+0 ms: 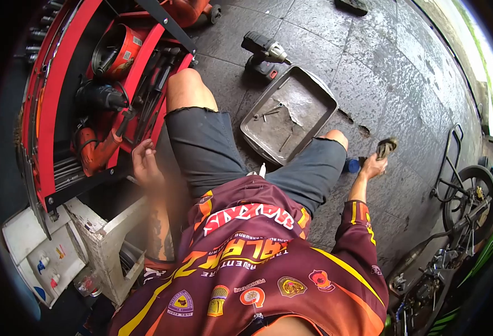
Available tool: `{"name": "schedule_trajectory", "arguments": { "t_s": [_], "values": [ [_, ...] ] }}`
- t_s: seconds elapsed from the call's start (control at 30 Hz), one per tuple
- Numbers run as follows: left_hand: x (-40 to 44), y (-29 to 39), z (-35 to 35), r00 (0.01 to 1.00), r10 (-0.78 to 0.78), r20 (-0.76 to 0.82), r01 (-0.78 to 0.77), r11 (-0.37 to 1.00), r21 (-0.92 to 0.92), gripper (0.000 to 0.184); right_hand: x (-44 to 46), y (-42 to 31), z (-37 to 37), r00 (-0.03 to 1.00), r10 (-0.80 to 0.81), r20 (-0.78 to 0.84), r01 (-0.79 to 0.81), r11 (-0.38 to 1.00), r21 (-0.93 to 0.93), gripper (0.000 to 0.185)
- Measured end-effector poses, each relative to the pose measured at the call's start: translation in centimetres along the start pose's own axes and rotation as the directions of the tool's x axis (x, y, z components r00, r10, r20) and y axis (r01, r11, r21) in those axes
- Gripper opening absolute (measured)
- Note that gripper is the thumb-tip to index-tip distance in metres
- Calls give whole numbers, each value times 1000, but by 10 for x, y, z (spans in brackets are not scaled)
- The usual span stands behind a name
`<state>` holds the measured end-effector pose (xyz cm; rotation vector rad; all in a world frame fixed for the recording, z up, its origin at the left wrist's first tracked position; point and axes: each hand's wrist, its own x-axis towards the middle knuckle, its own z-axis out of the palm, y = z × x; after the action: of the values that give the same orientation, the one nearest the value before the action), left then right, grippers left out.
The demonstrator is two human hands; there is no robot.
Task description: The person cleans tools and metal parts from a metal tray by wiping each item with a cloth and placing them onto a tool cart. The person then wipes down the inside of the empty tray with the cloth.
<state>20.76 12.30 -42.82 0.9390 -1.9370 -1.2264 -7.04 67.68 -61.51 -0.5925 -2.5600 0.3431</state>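
Rag (387,148): one, grimy, crumpled; to the right of the tray (271,133), in my right hand (374,166).
Right grip: fingers closed round the rag, arm stretched out beyond my right knee (335,136).
Left hand (144,159): left of the tray, fingers loosely bent, nothing seen in them; near the red tool cart (61,106), contact I cannot tell; wrist area blurred.
Tray, grey: one, rectangular, on the tiled floor (319,33) ahead of me.
Small metal parts (271,111): several, loose, lying inside the tray.
Impact wrench (266,49): one, black and grey, just beyond the tray's far left corner.
Blue item (352,165): one, partly hidden; right of the tray, near my right knee.
Cart contents: orange power tool (92,151) and red can (120,53), both left of the tray.
Wheel (478,196): one, dark-tyred, well to the right of the tray.
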Motion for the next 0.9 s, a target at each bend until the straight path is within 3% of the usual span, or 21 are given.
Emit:
{"name": "schedule_trajectory", "arguments": {
  "t_s": [0.07,0.13,0.17,0.2,0.27,0.33,0.37,0.4,0.43,0.47,0.5,0.53,0.63,0.67,0.73,0.8,0.87,0.9],
  "values": [
    [3,12,7,1000,21,-9,-21,1000,0,23,17,-56,-28,994,-86,-70,107,916,387,39],
    [4,21,15,1000,28,-12,-28,1000,2,23,28,-97,-31,956,-294,-11,242,767,595,44],
    [2,25,18,999,45,-5,-45,999,1,22,30,-126,-44,875,-458,155,298,764,572,47],
    [0,28,20,998,62,4,-62,998,2,22,24,-153,-52,743,-588,321,354,751,557,51],
    [-4,32,20,998,52,20,-52,999,0,22,-5,-189,-40,453,-764,460,587,644,491,54],
    [-7,34,20,998,49,31,-48,999,-8,22,-57,-224,-31,194,-749,634,757,525,389,45],
    [-8,35,19,998,57,29,-57,998,-18,22,-85,-228,-16,36,-766,642,867,344,361,44],
    [-8,36,18,997,68,23,-67,997,-26,22,-118,-213,12,-41,-856,515,924,164,346,36],
    [-10,39,15,997,74,15,-73,997,-24,22,-142,-208,27,-195,-782,592,903,93,420,32],
    [-10,41,12,995,95,-4,-95,995,-18,22,-164,-196,43,-248,-791,559,918,-8,397,29],
    [-8,44,11,992,120,-26,-120,993,-11,22,-178,-189,51,-169,-855,490,914,51,403,26],
    [-4,46,11,991,129,-41,-130,992,-5,22,-176,-199,46,-161,-812,561,910,98,403,24],
    [-12,57,9,996,40,-81,-47,995,-88,21,-166,-204,43,-223,-792,568,899,59,434,23],
    [-8,57,16,994,44,-95,-54,993,-104,21,-168,-195,52,-176,-876,449,904,37,426,24],
    [-10,59,22,995,87,-42,-92,983,-157,20,-167,-201,48,-242,-755,610,903,54,425,25],
    [-11,65,29,994,113,-9,-113,975,-189,19,-165,-202,47,-212,-807,551,895,66,441,22],
    [-12,69,30,988,149,40,-136,966,-221,19,-163,-204,52,163,-779,606,695,526,490,19],
    [-14,68,31,990,134,32,-124,967,-221,19,-157,-211,51,287,-761,582,653,600,462,18]
  ]
}}
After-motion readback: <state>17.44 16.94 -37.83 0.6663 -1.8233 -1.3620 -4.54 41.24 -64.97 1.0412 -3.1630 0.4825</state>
